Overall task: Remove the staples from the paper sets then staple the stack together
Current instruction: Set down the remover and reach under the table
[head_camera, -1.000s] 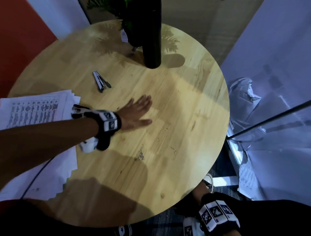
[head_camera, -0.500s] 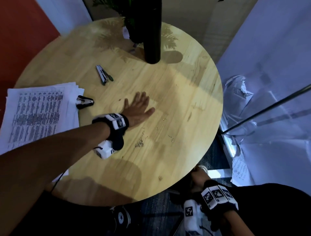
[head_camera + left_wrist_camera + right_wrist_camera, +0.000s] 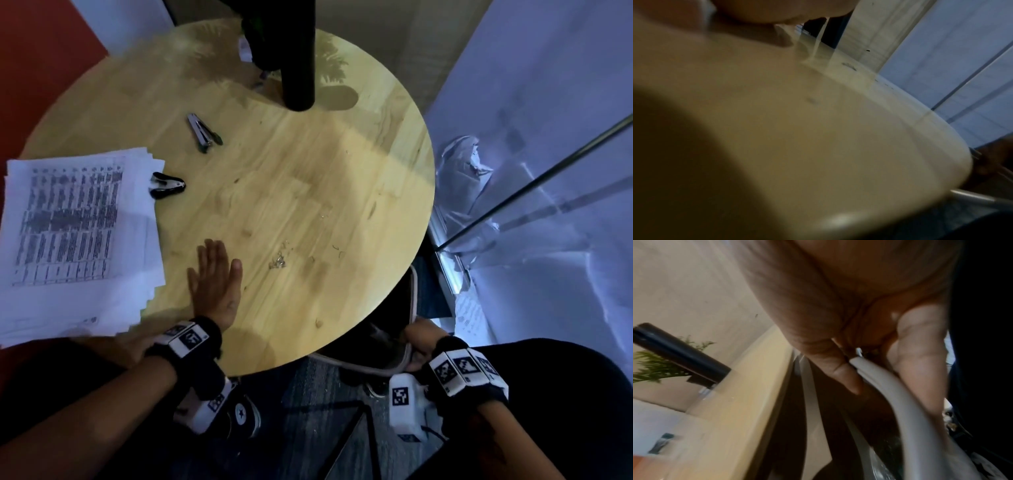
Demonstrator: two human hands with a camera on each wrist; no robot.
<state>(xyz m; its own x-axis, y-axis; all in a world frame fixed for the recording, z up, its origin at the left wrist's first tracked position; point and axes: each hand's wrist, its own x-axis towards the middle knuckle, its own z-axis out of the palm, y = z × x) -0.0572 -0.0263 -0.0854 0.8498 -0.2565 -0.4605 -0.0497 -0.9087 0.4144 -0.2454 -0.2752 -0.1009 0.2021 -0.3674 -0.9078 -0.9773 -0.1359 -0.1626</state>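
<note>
Head view: a round wooden table [image 3: 308, 178] is seen from above; a stack of printed paper [image 3: 75, 233] is laid at the table's left edge, partly overhanging it; a black staple remover [image 3: 166, 185] is set against the stack's upper right corner, touching the sheets; a metal stapler [image 3: 202, 133] is laid further toward the far edge, apart from the paper; loose pulled staples [image 3: 279, 262] are scattered right of centre, toward the near right edge. The left hand [image 3: 214, 281] is laid flat on the table near its near edge, just right of the stack, fingers straight and together, nothing held. The right hand [image 3: 419, 346] is found below the table's near right edge, curled round the pale rim of a waste bin [image 3: 363, 367] standing under that edge. A black post [image 3: 297, 54] is stood at the far edge.

Left wrist view: the picture is blurred; the table [image 3: 818, 129] is seen at a low angle; the heel of the left hand [image 3: 760, 11] is pressed on the surface at the top of the picture; the fingers are not shown.

Right wrist view: the bin's pale rim [image 3: 900, 394] is pinched between the thumb and the fingers [image 3: 916, 353] of the right hand [image 3: 869, 318]; the table edge [image 3: 748, 386] is seen beside it, with the black post [image 3: 678, 352] beyond.
</note>
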